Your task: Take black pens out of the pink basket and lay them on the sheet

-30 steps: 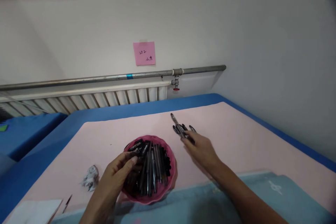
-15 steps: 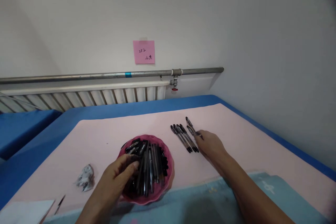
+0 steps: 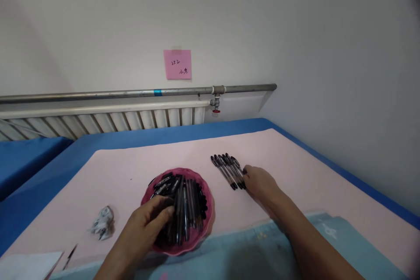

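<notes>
A round pink basket (image 3: 209,227) holds many pens and pen parts (image 3: 185,210) with dark caps and clear barrels. My left hand (image 3: 144,223) reaches over its left side, thumb and fingers curled together among the dark pieces; what they grip is hidden. Right of the basket, several black-capped pens (image 3: 226,173) lie slanted side by side in a close row. At the right end of this row my right hand (image 3: 260,183) is closed on a pen (image 3: 236,162), whose capped end points away from me.
Pink sheeting (image 3: 138,170) covers the blue table (image 3: 108,138). A crumpled wrapper (image 3: 103,223) lies left of the basket, with a single thin pen (image 3: 70,257) and white paper (image 3: 29,267) nearer me. Light blue cloth (image 3: 243,249) runs along the front. Behind stand a radiator (image 3: 141,119) and a pipe (image 3: 131,94).
My right hand has brought its pen down and left against the row. My left hand stays at the basket's left side. The view has shifted slightly.
</notes>
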### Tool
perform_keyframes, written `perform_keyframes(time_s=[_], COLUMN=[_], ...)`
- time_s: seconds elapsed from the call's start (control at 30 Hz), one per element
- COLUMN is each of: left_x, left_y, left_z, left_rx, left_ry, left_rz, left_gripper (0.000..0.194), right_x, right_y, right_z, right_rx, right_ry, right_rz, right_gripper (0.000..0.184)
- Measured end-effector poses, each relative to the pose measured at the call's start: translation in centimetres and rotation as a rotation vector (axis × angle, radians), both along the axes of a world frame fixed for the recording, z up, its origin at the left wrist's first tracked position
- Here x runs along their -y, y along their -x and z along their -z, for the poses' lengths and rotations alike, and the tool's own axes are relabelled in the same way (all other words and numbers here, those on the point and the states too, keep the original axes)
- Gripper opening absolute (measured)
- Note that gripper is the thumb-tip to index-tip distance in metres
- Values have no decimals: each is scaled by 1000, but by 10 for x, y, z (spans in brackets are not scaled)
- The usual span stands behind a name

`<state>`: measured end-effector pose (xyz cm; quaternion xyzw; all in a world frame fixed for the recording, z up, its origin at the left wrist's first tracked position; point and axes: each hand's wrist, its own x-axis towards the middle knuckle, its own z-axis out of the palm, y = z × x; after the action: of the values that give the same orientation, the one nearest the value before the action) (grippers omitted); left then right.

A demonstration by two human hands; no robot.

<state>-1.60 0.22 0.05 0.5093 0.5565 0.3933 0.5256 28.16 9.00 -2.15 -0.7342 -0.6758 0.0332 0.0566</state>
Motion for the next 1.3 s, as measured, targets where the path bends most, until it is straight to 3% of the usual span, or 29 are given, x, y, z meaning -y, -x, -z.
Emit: perform_keyframes(time_s=[0.2,0.33,0.47,0.6,0.7,0.97,1.13,1.3], left_x=[-1,-4,-8,-9,-8,-17,-24,-23], left_y=[5,14,22,21,15,-10,-19,-24], left_z=[-3,-6,-5,-3,0,17,15,13], left_rx=[-58,-155,-448,-608,-665,-963,-1131,-1175], left_ry=[-26,-98,-178,-186,-227,-421,-438,-397], left_rz=[34,-107,-214,-157,-133,-49,24,41], left_gripper=[28,28,25,21,18,20,20,20], right_x=[-10,-8,6,28,41,45,45,46], right_y=[3,8,28,58,74,82,86,94], right_z=[4,0,-6,-11,-14,-10,-8,-2], right_rx=[-49,-112,-196,-396,-478,-488,-434,-414], right_ry=[-60,-134,-216,-309,-292,-272,-279,-330], right_rz=[-33,-44,-135,-442,-572,-626,-627,-654], right_gripper=[27,29,27,21,20,21,18,11])
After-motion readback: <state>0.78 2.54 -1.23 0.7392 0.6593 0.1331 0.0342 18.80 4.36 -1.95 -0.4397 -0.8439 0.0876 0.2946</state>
